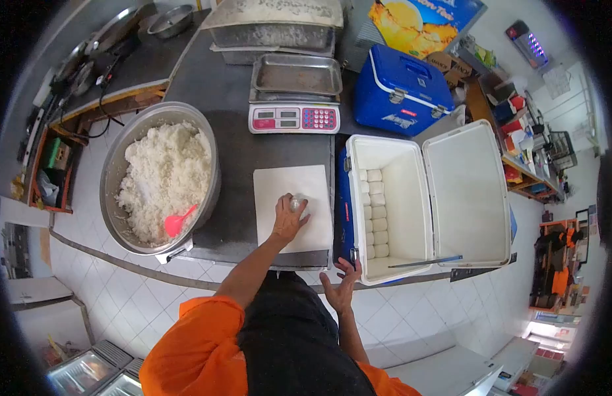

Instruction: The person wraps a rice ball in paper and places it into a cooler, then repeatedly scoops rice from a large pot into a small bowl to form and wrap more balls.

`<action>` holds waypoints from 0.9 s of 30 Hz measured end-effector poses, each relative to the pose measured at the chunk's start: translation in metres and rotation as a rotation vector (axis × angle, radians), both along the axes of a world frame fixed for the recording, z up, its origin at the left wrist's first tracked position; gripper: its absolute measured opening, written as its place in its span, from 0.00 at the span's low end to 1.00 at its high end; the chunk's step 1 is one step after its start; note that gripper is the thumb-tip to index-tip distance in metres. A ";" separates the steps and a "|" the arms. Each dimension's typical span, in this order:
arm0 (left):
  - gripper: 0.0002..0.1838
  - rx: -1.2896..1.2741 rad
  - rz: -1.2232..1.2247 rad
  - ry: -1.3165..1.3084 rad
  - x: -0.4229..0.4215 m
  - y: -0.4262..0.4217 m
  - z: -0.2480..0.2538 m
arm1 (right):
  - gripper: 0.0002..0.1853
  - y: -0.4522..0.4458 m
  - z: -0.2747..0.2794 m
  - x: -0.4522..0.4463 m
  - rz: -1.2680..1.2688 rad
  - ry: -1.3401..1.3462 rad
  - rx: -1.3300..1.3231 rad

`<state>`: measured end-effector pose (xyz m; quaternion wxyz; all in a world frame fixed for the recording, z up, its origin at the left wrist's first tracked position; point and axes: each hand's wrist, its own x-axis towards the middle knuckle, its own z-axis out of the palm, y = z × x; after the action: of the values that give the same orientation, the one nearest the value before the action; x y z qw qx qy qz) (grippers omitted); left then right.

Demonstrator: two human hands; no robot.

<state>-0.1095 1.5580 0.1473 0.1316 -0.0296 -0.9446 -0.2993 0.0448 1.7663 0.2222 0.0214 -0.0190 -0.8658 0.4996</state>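
Observation:
My left hand [290, 220] is curled round a small, shiny, rounded thing [297, 202], clear or whitish, on a white sheet [307, 236]. Its exact kind cannot be made out. My right hand [342, 288] is held in the air by the front left corner of the open cooler box [409, 204], fingers spread and holding nothing. Several white wrapped rolls or packets [378, 224] are stacked along the cooler's left side. To the left of my hands stands a large metal pot [109, 198] of cooked white rice [164, 168], with a pink scoop [177, 222] lying in it.
A scale [294, 119] sits behind the white sheet, with a metal tray [298, 74] on top. A closed blue cooler [398, 92] stands at the back right. The open cooler's lid [469, 195] leans out to the right. Metal pans [273, 33] are stacked behind.

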 end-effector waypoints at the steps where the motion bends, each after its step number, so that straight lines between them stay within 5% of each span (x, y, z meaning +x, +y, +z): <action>1: 0.31 -0.122 -0.064 0.008 -0.002 0.002 -0.001 | 0.47 0.001 0.003 0.004 -0.010 -0.004 -0.002; 5: 0.30 -0.043 -0.008 0.064 0.007 -0.001 0.034 | 0.48 0.000 0.018 0.016 -0.047 -0.030 -0.013; 8: 0.28 0.165 0.182 0.055 0.040 -0.019 0.088 | 0.36 0.003 0.021 0.007 -0.025 -0.046 -0.134; 10: 0.25 0.371 0.320 -0.010 0.083 -0.043 0.094 | 0.25 0.002 0.022 -0.014 0.013 -0.081 -0.139; 12: 0.25 1.025 0.532 -0.463 0.132 -0.068 0.094 | 0.12 -0.018 0.031 -0.045 0.069 -0.029 -0.104; 15: 0.27 1.144 0.691 -0.459 0.197 -0.109 0.096 | 0.07 -0.082 0.081 -0.093 0.282 0.110 -0.054; 17: 0.30 1.496 0.729 -0.466 0.235 -0.135 0.107 | 0.06 -0.143 0.123 -0.114 0.476 0.160 -0.030; 20: 0.31 1.350 0.729 -0.387 0.281 -0.177 0.089 | 0.05 -0.249 0.164 -0.129 0.835 0.293 0.001; 23: 0.32 1.478 0.779 -0.263 0.305 -0.222 0.091 | 0.06 -0.349 0.157 -0.140 1.040 0.359 0.199; 25: 0.31 1.443 0.747 -0.193 0.325 -0.253 0.076 | 0.07 -0.402 0.137 -0.147 1.316 0.474 0.687; 27: 0.31 1.414 0.713 -0.114 0.344 -0.289 0.063 | 0.07 -0.431 0.119 -0.152 1.422 0.481 0.823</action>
<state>0.2340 1.2694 0.2100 0.1586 0.3806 -0.4885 -0.7690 -0.1075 1.3350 0.3407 -0.1088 0.6446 -0.7562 0.0308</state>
